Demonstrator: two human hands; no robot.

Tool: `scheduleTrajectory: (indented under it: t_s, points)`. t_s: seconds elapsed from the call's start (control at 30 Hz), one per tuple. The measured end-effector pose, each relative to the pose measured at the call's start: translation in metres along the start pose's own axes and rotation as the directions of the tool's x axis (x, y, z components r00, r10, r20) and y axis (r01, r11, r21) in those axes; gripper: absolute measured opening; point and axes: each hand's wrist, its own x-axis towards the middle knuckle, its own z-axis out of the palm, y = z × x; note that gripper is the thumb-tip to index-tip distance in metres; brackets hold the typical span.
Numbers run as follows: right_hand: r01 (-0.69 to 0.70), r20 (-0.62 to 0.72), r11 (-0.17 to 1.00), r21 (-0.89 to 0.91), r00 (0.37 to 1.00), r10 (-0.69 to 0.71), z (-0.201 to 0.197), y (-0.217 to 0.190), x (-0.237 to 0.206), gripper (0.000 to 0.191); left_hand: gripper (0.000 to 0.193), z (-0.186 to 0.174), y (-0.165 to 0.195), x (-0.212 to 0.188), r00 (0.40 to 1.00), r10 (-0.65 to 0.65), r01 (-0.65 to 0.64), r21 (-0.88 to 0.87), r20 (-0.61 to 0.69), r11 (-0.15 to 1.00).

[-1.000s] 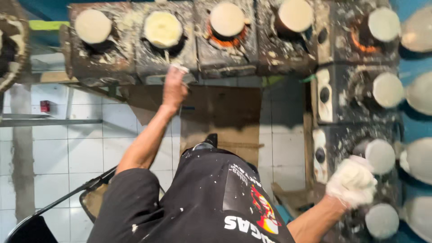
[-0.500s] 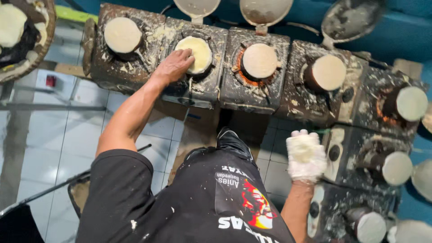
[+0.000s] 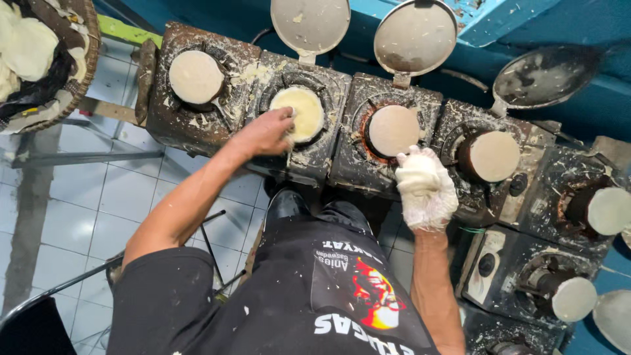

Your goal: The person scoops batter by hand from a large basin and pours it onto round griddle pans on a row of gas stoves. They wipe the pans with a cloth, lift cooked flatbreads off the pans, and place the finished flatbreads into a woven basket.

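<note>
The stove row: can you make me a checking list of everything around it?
Surface: row of grimy, batter-spattered burners, bending round to the person's right.
Job's things: pale yellow flat cake on the second burner; white rounds on the others, such as and.
Clutter: three round lids propped open behind the burners; basket of cloths at top left.
Hands: left hand bare, fingertips at the yellow cake's edge; right hand wrapped in white cloth, hovering near the third burner, holding nothing seen.
Cables: nothing seen.
Surroundings: white tiled floor, blue wall, dark metal chair frame.
</note>
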Motion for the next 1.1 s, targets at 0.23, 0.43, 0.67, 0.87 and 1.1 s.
scheduleTrajectory:
  t_s: [0.23,0.43,0.67,0.87,1.1]
  points:
    - [0.018,0.095,0.853,-0.521,0.995,0.036,0.035,0.028,-0.014,0.067,0.042,0.027,0.045,0.010,0.938,-0.046,0.177,0.365,-0.342,0.914]
    - [-0.116,0.413,0.985,0.129,0.909,0.053,0.045,0.099,-0.026,0.050,0.042,-0.003,0.021,0.007,0.947,-0.089,0.133,0.125,-0.309,0.983]
    - [0.071,-0.127,0.989,0.127,0.990,-0.055,0.047,0.163,0.018,0.061,0.040,0.020,0.043,0.002,0.893,-0.017,0.143,0.247,-0.449,0.959]
    - [-0.014,0.085,1.000,-0.018,0.996,0.016,0.034,0.180,-0.021,0.054,0.027,-0.003,0.026,0.013,0.943,-0.065,0.097,0.081,-0.328,0.992]
    - [0.088,-0.096,0.986,0.139,0.993,-0.075,0.030,0.222,0.001,0.056,0.046,-0.037,0.006,0.039,0.970,-0.222,0.211,-0.110,-0.100,0.971]
